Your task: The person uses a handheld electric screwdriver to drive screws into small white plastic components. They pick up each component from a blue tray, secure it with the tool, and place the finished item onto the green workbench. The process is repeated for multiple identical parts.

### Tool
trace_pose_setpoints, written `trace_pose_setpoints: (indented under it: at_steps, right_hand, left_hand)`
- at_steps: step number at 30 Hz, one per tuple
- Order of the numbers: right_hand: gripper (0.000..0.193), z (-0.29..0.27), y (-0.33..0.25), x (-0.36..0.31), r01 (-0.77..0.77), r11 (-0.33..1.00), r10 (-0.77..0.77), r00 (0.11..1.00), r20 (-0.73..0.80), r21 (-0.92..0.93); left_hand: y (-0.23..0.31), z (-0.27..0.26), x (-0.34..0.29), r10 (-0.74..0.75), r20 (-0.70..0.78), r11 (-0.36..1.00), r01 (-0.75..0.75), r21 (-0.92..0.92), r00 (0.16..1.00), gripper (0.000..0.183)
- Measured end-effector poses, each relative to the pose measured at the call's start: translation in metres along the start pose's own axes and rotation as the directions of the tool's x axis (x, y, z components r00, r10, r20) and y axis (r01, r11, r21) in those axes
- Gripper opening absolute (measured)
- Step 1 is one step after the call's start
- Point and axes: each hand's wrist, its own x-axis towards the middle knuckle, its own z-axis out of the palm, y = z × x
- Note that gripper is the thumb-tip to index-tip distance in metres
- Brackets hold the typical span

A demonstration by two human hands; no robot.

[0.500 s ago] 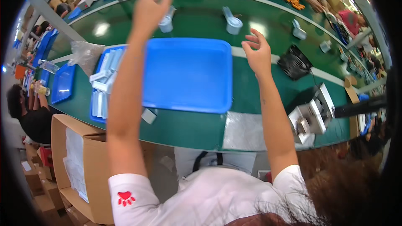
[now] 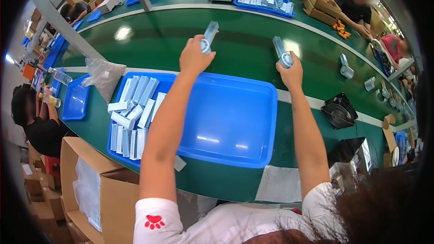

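Observation:
My left hand (image 2: 195, 56) is over the green belt, its fingers closed round the round end of a light-blue plastic part (image 2: 211, 30) with a long straight arm. Further right, my right hand (image 2: 292, 71) grips the round cup of a second light-blue part (image 2: 278, 45) of the same shape, its arm pointing away from me. Both parts are at the belt surface; whether they are lifted I cannot tell. Below my hands lies a large blue tray (image 2: 228, 122) with a bare bottom. My left forearm crosses its left side and partly hides a second blue tray (image 2: 169, 79) holding light-blue pieces (image 2: 147, 91).
More light-blue parts (image 2: 346, 67) sit along the belt to the right. A black fan (image 2: 339, 111) and a metal device (image 2: 350, 160) stand at the right. A clear bag (image 2: 105, 76), a small blue tray (image 2: 76, 99) and an open carton (image 2: 115, 203) are at the left. Co-workers sit around.
Both hands, empty and raised before, have come to the two light-blue parts on the belt and closed on them. My left hand moved right and down. The view has shifted, showing more of the belt.

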Motion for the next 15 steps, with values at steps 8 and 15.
trace_pose_setpoints:
  at_steps: [8, 15]
  right_hand:
    - [0.074, -0.091, -0.042, -0.139, 0.024, 0.912, 0.049, 0.985, -0.166, 0.41]
    - [0.074, -0.168, -0.027, -0.249, 0.164, 0.969, -0.126, 0.971, -0.202, 0.182]
  left_hand:
    - [0.034, -0.068, -0.157, 0.098, 0.159, 0.991, -0.082, -0.103, 0.982, 0.074]
    - [0.027, -0.062, -0.195, 0.161, 0.195, 0.986, -0.164, 0.0, 0.968, 0.079]
